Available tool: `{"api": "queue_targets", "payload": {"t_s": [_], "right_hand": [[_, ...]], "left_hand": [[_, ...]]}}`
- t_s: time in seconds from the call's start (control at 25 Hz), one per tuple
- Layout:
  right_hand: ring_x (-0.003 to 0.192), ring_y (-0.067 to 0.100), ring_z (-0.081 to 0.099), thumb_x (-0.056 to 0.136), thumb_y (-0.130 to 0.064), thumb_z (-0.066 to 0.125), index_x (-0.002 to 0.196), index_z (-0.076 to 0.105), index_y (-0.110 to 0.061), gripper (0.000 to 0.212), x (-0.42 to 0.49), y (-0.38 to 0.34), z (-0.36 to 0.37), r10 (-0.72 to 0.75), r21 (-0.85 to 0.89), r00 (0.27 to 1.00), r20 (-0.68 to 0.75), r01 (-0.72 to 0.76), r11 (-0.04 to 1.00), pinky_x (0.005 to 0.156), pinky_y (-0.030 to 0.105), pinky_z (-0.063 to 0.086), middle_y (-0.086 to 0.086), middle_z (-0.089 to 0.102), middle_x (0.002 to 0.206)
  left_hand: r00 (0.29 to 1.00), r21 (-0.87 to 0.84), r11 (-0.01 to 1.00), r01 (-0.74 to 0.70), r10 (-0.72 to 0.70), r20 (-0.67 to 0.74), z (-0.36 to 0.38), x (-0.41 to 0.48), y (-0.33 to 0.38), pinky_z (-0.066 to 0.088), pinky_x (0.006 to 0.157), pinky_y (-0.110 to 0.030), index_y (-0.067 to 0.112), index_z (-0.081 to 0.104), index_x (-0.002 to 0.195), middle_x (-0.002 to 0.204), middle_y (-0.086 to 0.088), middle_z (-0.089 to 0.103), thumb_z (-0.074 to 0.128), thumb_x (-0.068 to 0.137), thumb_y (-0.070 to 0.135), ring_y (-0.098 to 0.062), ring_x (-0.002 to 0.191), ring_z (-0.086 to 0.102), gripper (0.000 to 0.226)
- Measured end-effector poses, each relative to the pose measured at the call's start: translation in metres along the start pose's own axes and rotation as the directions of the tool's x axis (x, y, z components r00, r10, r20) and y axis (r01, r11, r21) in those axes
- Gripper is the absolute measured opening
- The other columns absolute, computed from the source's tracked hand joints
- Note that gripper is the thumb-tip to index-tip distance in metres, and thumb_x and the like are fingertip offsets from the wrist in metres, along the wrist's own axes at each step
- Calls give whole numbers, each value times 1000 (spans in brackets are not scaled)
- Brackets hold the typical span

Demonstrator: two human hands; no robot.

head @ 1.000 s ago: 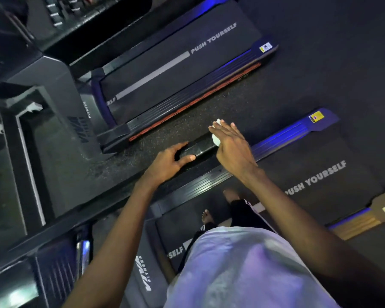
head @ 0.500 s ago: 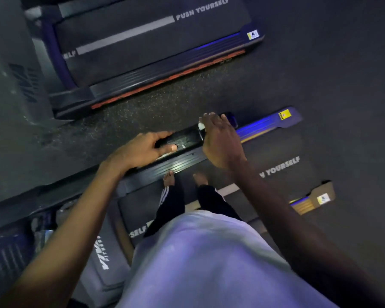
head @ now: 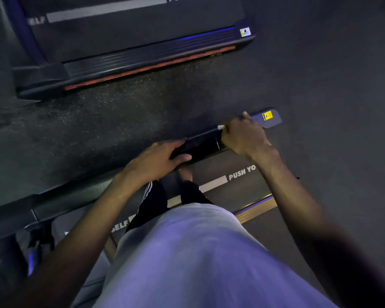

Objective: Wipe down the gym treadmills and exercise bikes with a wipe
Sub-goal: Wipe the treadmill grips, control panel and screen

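We hold the handrail (head: 200, 145) with our left hand (head: 158, 158), fingers curled over its far side and thumb on the near side. Further along the handrail, our right hand (head: 242, 136) wraps the bar with the white wipe (head: 221, 127) pinched under the fingers, only a corner showing. In the last second that hand has slid away from the left, toward the handrail's end. This stretch looks wiped. The neighbouring treadmill (head: 142, 41), beyond the handrail, probably still needs doing.
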State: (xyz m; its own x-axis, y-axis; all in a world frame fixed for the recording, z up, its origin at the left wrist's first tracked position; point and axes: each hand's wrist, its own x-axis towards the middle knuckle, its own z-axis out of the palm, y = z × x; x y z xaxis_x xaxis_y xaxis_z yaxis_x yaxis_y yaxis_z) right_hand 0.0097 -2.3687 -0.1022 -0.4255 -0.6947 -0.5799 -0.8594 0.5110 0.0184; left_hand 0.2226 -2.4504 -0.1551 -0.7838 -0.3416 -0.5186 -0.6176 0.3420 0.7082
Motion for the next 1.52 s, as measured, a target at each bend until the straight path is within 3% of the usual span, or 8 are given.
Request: {"api": "queue_targets", "payload": {"t_s": [0.08,0.2,0.48,0.68,0.96,1.08,1.2,1.52], "right_hand": [[123,40,52,92,-19,42,121,61,-2,39,12,-8,-9,79,10,992,101,-81,997,101,36,39,26,58,128],[121,37,55,95,-26,43,127,60,-5,42,32,-25,-13,31,24,966,257,-38,999,86,32,41,22,57,133],[119,36,56,91,-26,45,125,61,-5,43,49,-4,-19,119,-82,942,315,-97,992,85,32,41,22,57,134],[116,33,57,95,-25,42,119,64,-11,36,39,-42,-2,-84,54,920,383,68,996,83,31,40,16,62,127],[111,39,57,97,-34,39,108,66,-12,37,7,-38,-1,42,-15,991,130,-40,999,92,41,44,23,64,113],[103,33,62,99,-29,40,103,66,-7,35,3,-80,8,-46,90,982,183,30,996,83,35,43,18,67,105],[113,29,59,101,-32,38,113,65,-13,36,-8,-104,21,-182,169,963,199,150,974,100,38,43,12,67,113],[126,21,54,97,-25,36,128,64,-13,43,-33,-51,40,-44,186,969,-244,92,978,121,35,21,4,63,132]], "left_hand": [[1000,-26,1000,13,-13,-7,1,2,-7,43,107,-31,24,49,143,141,2,56,48,85,68,-14,127,54,73],[999,-89,995,43,-46,-24,-2,3,-9,50,92,-26,31,59,132,122,6,68,61,85,61,-10,109,64,56],[999,-124,992,13,-18,-38,-4,3,-11,50,87,-23,30,64,125,113,7,71,64,86,58,-9,104,66,48],[999,-55,998,5,-3,31,-5,-4,-23,52,89,-35,24,61,125,113,-1,69,58,90,56,-18,104,65,47],[1000,-33,999,-7,7,-21,-4,-22,-50,52,92,-42,26,53,135,121,-3,67,41,83,76,-21,109,63,74],[1000,-29,999,-22,21,-17,-4,-26,-49,50,94,-45,23,48,139,128,-7,61,45,88,68,-25,114,59,68],[999,-8,999,-38,37,-38,-6,-34,-52,49,94,-44,24,46,141,130,-6,58,53,91,56,-27,117,56,59],[995,78,997,-10,18,-100,-8,-41,-52,44,97,-36,21,49,141,136,-4,57,53,90,60,-26,121,55,64]]}}
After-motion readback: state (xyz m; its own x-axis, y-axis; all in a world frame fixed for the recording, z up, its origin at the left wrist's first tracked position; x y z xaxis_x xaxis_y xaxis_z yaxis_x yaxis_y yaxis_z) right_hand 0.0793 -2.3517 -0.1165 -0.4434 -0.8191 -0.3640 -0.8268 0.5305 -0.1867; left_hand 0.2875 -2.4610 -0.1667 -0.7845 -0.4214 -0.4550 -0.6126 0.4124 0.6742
